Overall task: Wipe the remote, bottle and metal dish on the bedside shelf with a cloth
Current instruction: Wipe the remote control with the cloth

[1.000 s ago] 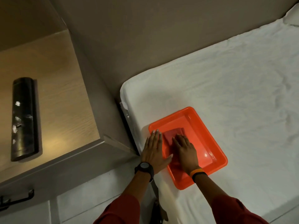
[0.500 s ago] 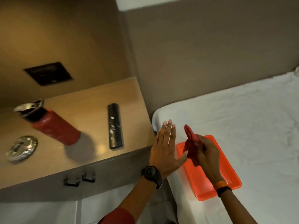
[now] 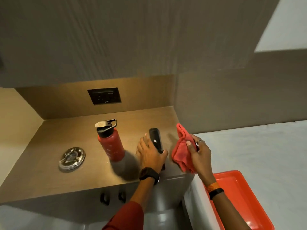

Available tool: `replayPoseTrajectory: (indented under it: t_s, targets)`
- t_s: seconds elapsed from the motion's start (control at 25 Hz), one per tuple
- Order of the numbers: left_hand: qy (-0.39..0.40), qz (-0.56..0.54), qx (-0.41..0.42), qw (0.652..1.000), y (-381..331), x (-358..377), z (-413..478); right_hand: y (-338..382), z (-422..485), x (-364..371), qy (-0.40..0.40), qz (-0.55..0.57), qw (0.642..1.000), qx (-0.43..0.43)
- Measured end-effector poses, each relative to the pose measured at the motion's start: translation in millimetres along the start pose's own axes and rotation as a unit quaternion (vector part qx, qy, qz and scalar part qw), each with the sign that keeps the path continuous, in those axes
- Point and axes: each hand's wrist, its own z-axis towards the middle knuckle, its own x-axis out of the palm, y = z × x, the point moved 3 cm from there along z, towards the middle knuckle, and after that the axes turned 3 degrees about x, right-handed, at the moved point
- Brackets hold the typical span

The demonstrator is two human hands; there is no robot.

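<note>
A black remote (image 3: 155,138) lies on the wooden bedside shelf (image 3: 49,176), and my left hand (image 3: 150,155) is closed around its near half. To its right my right hand (image 3: 200,153) holds a crumpled red cloth (image 3: 181,151) up above the shelf's right edge, apart from the remote. A red bottle (image 3: 111,143) with a black and silver cap stands upright just left of my left hand. A round metal dish (image 3: 72,158) sits on the shelf's left part.
An orange tray (image 3: 239,196) lies on the white bed (image 3: 257,146) at lower right. A black socket panel (image 3: 104,96) is set in the shelf's back wall. Two dark hooks (image 3: 113,197) hang under the shelf's front edge.
My right hand lifted the red cloth out of the orange tray and carried it over to the shelf. My left hand left the bed and closed on the remote. The view swung left.
</note>
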Motion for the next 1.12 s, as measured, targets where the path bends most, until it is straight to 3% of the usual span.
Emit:
replayPoseTrajectory:
  t_s: [0.12, 0.2, 0.32, 0.4, 0.44, 0.68, 0.84, 1.0, 1.12]
  targets:
    - [0.073, -0.165, 0.007, 0.984, 41, -2, -3, 25, 29, 39, 0.044, -0.095, 0.993, -0.059]
    - [0.07, -0.269, 0.008, 0.961, 55, -16, 14, 41, 56, 75, 0.113, -0.186, 0.97, -0.104]
    - [-0.029, -0.306, -0.02, 0.951, 54, -42, 74, 40, 76, 135, 0.263, -0.379, 0.879, -0.12]
    - [0.002, -0.264, -0.024, 0.964, 46, -47, 113, 21, 72, 159, 0.32, -0.492, 0.802, -0.11]
    - [0.029, -0.248, -0.029, 0.968, 45, -43, 129, 12, 70, 164, 0.323, -0.512, 0.789, -0.108]
    - [0.197, -0.274, -0.078, 0.938, 41, -18, 163, -7, 66, 158, 0.323, -0.449, 0.827, -0.096]
    - [0.211, -0.295, -0.102, 0.926, 38, -11, 168, 0, 58, 157, 0.29, -0.443, 0.841, -0.109]
    - [0.181, -0.218, -0.099, 0.954, 34, -8, 160, 3, 42, 142, 0.234, -0.408, 0.873, -0.127]
    - [0.197, -0.136, -0.056, 0.969, 31, -9, 157, 1, 38, 133, 0.253, -0.401, 0.871, -0.127]
